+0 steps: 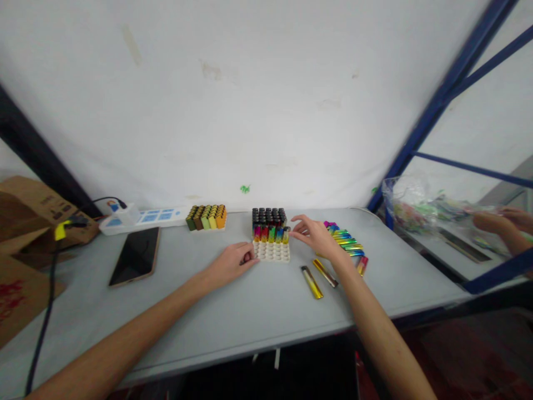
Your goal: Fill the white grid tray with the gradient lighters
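Note:
A white tray with rows of round holes stands on the table; its back rows hold upright lighters with dark tops. The front row of lighters shows shiny pink, red, green, blue and yellow bodies. My left hand rests at the tray's left edge with its fingers curled; a small dark bit shows between them, too small to name. Beside the row's right end, my right hand has thumb and fingers apart, close to the last yellow lighter. Two loose lighters, one yellow-silver and one gold, lie nearer me.
More shiny lighters lie in a pile behind my right wrist, with a red one beside it. Leftward are a second lighter tray, a phone, a power strip and paper bags. Another person's hands show beyond the blue frame.

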`<state>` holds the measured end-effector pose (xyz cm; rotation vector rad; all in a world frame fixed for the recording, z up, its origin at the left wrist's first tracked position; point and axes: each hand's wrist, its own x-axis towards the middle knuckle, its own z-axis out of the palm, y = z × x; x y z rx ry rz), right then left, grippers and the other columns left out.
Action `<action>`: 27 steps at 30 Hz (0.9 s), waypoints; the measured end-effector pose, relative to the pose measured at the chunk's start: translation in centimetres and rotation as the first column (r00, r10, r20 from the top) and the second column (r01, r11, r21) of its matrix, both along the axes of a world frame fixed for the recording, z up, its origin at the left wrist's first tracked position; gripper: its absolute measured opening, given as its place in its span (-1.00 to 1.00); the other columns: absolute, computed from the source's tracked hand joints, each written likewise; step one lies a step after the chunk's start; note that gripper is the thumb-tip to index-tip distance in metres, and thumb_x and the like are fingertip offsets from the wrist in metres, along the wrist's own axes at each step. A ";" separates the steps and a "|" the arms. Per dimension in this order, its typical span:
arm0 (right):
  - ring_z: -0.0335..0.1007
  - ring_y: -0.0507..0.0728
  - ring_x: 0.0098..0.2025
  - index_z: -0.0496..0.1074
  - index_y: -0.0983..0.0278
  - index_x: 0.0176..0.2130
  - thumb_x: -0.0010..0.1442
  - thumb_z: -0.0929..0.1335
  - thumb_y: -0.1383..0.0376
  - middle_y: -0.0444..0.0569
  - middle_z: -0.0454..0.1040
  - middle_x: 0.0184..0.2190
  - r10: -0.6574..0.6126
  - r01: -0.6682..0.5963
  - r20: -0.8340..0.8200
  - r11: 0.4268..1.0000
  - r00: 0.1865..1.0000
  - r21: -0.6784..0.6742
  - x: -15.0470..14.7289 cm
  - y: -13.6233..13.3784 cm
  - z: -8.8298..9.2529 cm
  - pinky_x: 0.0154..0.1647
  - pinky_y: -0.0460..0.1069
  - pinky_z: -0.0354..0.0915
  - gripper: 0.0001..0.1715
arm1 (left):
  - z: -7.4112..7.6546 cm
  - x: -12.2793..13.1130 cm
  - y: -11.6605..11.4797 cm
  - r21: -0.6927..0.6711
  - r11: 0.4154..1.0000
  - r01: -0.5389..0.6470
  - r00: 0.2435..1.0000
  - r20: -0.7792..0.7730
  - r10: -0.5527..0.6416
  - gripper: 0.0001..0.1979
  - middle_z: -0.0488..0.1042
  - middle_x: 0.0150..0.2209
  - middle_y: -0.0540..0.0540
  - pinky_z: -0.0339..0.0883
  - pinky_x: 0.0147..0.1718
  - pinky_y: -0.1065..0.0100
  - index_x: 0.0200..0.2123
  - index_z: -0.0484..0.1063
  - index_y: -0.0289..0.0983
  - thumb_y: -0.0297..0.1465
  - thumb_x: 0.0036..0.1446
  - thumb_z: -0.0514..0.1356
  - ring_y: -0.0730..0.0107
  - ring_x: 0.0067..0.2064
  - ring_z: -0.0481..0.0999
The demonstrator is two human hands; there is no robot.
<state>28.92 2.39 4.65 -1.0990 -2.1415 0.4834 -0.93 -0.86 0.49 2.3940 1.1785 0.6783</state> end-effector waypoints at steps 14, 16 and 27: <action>0.37 0.11 -0.55 0.56 0.26 -0.55 0.04 0.49 -0.11 -0.05 0.49 -0.62 0.107 0.113 0.530 0.924 0.841 -0.366 2.3 -2.6 2.1 -0.45 -0.03 0.20 -0.49 | -0.2 0.5 -0.3 0.016 0.999 -0.048 0.999 0.008 0.048 -0.77 0.35 -0.45 0.02 0.17 -0.39 0.39 -0.41 0.31 -0.24 -0.25 0.25 0.15 0.38 -0.41 0.34; 0.35 0.10 -0.58 0.56 0.25 -0.58 -0.04 0.52 -0.12 -0.06 0.47 -0.65 0.119 0.171 0.597 0.898 0.793 -0.405 1.6 -3.5 2.3 -0.46 -0.03 0.19 -0.50 | -0.3 0.4 -0.2 0.020 0.999 -0.032 0.999 0.011 0.032 -0.77 0.34 -0.45 0.03 0.16 -0.39 0.40 -0.40 0.31 -0.24 -0.25 0.25 0.15 0.39 -0.42 0.33; 0.49 0.11 -0.30 0.58 0.23 -0.17 0.23 0.43 0.08 0.00 0.59 -0.25 0.251 -0.212 0.317 0.965 0.915 -0.152 -1.4 -3.0 2.1 -0.25 -0.06 0.34 -0.70 | -0.4 -0.1 -0.1 0.015 1.000 0.027 1.000 0.011 -0.027 -0.81 0.35 -0.41 0.02 0.19 -0.36 0.39 -0.37 0.30 -0.24 -0.28 0.28 0.14 0.38 -0.38 0.34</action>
